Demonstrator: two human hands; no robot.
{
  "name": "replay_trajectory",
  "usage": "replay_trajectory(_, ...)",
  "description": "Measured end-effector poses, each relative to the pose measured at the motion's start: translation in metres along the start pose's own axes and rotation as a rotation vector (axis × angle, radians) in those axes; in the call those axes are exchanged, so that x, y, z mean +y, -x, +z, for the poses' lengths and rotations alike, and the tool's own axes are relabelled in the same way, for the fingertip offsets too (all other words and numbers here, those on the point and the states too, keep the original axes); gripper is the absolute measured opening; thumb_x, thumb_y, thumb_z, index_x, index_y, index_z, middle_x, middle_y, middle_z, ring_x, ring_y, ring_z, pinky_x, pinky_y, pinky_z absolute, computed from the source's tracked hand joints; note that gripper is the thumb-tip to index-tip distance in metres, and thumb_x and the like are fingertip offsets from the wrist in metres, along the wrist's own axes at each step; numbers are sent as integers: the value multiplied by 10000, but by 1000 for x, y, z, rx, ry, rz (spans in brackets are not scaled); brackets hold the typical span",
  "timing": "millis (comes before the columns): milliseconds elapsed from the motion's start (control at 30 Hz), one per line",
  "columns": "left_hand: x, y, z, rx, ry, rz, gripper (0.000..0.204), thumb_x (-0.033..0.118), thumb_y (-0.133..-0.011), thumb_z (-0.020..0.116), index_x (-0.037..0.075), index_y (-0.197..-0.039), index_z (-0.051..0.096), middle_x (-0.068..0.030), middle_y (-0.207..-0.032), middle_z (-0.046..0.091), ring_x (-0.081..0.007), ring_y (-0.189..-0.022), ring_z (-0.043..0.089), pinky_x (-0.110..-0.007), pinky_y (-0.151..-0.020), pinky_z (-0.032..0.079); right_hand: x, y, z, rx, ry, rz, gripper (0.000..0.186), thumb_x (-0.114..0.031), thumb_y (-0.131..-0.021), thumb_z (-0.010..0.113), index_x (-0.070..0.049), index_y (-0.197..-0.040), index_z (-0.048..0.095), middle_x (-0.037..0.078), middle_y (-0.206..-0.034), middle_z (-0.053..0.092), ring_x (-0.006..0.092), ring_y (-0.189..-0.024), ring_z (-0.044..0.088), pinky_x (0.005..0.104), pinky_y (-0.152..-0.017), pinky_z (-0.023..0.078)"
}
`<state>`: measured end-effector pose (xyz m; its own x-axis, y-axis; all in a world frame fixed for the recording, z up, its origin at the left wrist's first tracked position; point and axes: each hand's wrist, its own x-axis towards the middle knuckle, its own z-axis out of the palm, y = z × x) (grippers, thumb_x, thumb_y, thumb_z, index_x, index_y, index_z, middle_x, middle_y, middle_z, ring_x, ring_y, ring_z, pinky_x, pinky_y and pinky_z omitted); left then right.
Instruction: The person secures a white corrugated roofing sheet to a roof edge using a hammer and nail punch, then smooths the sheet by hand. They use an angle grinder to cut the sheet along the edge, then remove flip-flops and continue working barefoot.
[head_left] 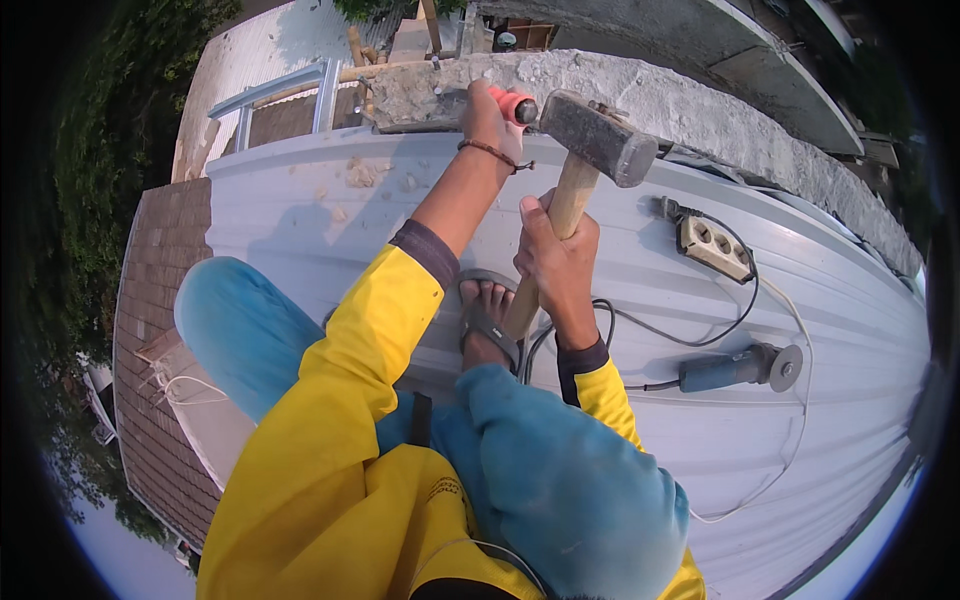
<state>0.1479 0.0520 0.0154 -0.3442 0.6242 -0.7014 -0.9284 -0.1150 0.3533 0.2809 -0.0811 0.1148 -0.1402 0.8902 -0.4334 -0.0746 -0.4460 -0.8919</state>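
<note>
My left hand point(484, 122), a cord bracelet at its wrist, is wrapped round a chisel with an orange-red hand guard point(512, 104). The chisel's dark struck end points back toward me; its other end lies by the broken grey concrete edge point(410, 92) and is mostly hidden. In my right hand point(562, 255) is the wooden handle of a sledgehammer point(598, 138), gripped partway along. The heavy, worn steel head is raised just right of the chisel's struck end, with a small gap showing between them.
Under me is a ribbed pale metal roof point(640, 430). At right lie a power strip point(714, 248) with cables and a blue angle grinder point(740, 368) with its disc. Concrete crumbs point(365, 172) are scattered by the wall. A metal frame point(325, 95) stands far left; a brown tiled roof point(160, 300) lies lower left.
</note>
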Motion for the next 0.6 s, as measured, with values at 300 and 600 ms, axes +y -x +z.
replay_trajectory(300, 5, -11, -1, -112, -123, -37, 232, 302, -976, 512, 78, -920, 542, -65, -867, 595, -213, -826, 631, -401, -805, 559, 2, -28, 21, 1, 121, 156, 261, -135, -966, 662, -33, -746, 568, -5, -600, 514, 84, -478, 487, 261, -427, 361)
replay_trajectory(600, 2, -2, 11, 122, 3, 12, 240, 276, -982, 534, 63, -872, 545, -60, -839, 595, -226, -794, 617, -398, -828, 563, -4, -1, 2, 63, -412, -346, 239, -170, -1025, 628, -102, -842, 488, -49, -584, 377, 57, -467, 368, 257, -416, 332)
